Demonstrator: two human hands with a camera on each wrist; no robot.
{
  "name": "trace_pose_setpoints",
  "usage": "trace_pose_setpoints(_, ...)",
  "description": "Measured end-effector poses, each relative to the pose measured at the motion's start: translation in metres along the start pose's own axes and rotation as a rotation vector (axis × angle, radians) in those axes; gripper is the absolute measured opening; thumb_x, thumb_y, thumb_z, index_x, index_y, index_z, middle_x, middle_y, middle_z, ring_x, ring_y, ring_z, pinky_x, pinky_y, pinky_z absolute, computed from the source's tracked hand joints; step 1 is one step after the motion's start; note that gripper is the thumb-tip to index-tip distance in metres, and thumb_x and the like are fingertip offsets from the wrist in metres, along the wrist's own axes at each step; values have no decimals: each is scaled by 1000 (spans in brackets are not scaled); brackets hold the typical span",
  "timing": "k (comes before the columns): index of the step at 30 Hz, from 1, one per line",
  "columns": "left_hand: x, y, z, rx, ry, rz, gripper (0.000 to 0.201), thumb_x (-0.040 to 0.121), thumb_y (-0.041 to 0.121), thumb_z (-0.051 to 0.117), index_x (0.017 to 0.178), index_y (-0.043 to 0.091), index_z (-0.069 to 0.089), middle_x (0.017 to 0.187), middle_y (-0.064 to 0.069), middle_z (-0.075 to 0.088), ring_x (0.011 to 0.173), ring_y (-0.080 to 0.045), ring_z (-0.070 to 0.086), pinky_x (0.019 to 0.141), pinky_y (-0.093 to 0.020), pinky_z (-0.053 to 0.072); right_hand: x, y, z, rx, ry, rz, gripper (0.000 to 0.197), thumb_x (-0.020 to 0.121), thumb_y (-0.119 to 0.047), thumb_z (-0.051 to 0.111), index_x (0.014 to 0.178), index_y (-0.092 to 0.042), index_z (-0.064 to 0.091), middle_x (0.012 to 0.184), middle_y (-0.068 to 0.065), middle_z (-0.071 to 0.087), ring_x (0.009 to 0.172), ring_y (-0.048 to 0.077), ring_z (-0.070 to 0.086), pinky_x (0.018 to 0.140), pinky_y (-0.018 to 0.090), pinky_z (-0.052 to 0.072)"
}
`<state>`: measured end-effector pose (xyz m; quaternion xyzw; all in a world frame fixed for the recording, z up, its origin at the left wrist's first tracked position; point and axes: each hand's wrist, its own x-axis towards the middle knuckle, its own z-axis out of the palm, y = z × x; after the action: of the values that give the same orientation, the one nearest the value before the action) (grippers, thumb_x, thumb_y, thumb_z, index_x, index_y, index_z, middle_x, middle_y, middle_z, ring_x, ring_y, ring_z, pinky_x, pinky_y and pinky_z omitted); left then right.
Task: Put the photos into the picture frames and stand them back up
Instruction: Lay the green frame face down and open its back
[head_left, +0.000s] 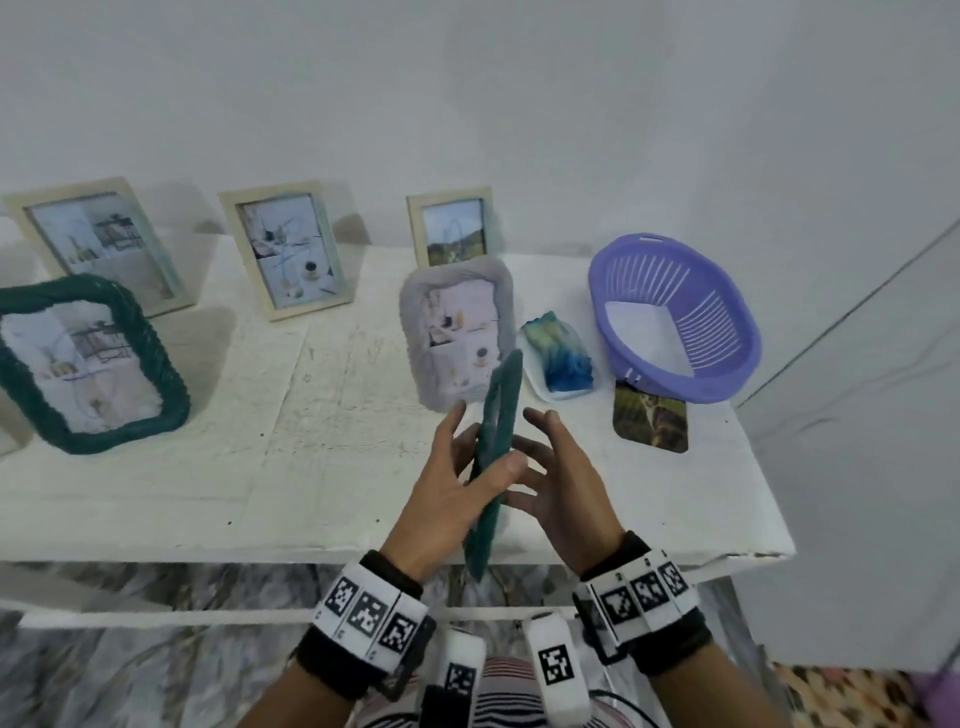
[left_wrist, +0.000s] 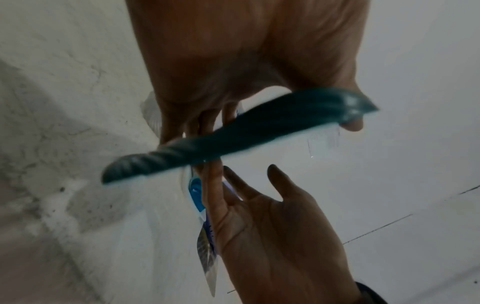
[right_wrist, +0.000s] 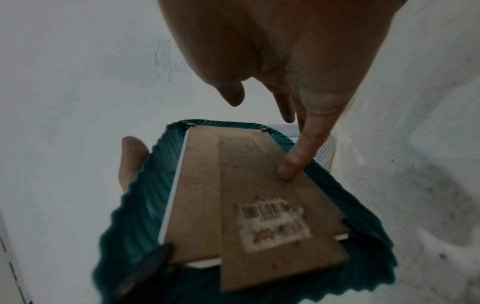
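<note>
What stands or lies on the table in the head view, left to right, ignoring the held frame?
Green woven frame → two pale wooden frames → grey frame → blue-green object on a white dish → loose photo → purple basket.

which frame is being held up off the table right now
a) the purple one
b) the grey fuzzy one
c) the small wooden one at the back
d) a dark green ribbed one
d: the left hand has its grip on a dark green ribbed frame, held edge-on above the table, while a fingertip of the right hand presses its brown backing board.
</note>
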<state>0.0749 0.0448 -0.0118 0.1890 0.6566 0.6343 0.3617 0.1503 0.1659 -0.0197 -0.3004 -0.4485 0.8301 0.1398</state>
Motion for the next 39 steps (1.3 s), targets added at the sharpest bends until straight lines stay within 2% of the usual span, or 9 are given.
trace_pose_setpoints(2, 2, -7, 6, -17, -2, 22, 95, 60, 69, 69, 142, 32, 39, 139, 7, 54, 129, -10, 51, 106, -36, 45, 2, -7, -10, -35, -9, 15, 41, 99, -43, 44, 129, -17, 49, 118, 20, 64, 93, 35, 67, 82, 50, 56)
trace_pose_setpoints(6, 6, -11, 8, -141, 52, 65, 90, 56, 74, 75, 126, 20, 53, 120, 2, 64, 109, -12, 64, 80, -27, 54, 7, -13, -28, -149, 94, -36, 33, 99, -40, 45, 116, -14, 58, 101, 15, 68, 71, 21, 56, 63, 35, 52)
trace_pose_setpoints(10, 13, -18, -9, -194, 198, 104, 39, 82, 38, 76, 111, 20, 57, 100, -4, 62, 90, -15, 62, 68, -34, 56, 16, -8, -53, -343, 242, -115, 23, 99, -27, 48, 105, -12, 65, 92, 11, 65, 76, 20, 57, 67, 34, 50)
trace_pose_setpoints(14, 25, -42, -22, 27, 274, 87, 16, 90, 18, 68, 104, 16, 61, 88, -6, 64, 85, -20, 62, 70, -44, 57, 21, 0, -71, -722, 261, -209, 18, 95, -20, 52, 103, -17, 69, 93, -2, 71, 84, 18, 65, 80, 42, 56)
trace_pose_setpoints(17, 34, -61, -25, 293, 323, 72, 10, 90, 18, 69, 98, 18, 63, 82, 0, 65, 81, -18, 64, 74, -39, 57, 22, 4, -77, -960, 259, -250, 21, 94, -18, 53, 108, -13, 69, 94, 0, 71, 81, 13, 63, 76, 26, 49)
trace_pose_setpoints(21, 34, -67, -19, 534, 326, 51, 27, 83, 36, 75, 102, 20, 64, 81, 6, 66, 78, -14, 63, 68, -12, 47, 22, 6, -80, -1158, 256, -271, 22, 94, -19, 53, 109, -10, 67, 94, 4, 70, 81, 14, 59, 73, 20, 38)
trace_pose_setpoints(26, 38, -68, -14, 767, 274, 3, 73, 67, 69, 74, 125, 29, 53, 98, 7, 61, 85, -10, 59, 77, -34, 53, 27, 5, -80, -1257, 214, -288, 23, 94, -20, 53, 113, -12, 63, 93, 6, 65, 82, 21, 61, 80, 34, 49)
trace_pose_setpoints(34, 41, -66, -6, 927, 241, -66, 80, 67, 70, 72, 126, 26, 43, 119, 1, 54, 102, -21, 60, 78, -35, 48, 37, 2, -67, -1691, -12, -289, 44, 94, -21, 44, 138, -18, 45, 110, 15, 43, 89, 36, 53, 80, 40, 47)
trace_pose_setpoints(39, 42, -66, -6, 916, 240, -61, 77, 67, 68, 73, 124, 25, 44, 116, 0, 54, 100, -22, 59, 77, -35, 47, 36, -8, -63, -1968, -121, -374, 28, 83, -10, 59, 109, -1, 62, 98, 15, 56, 82, 32, 50, 72, 39, 42)
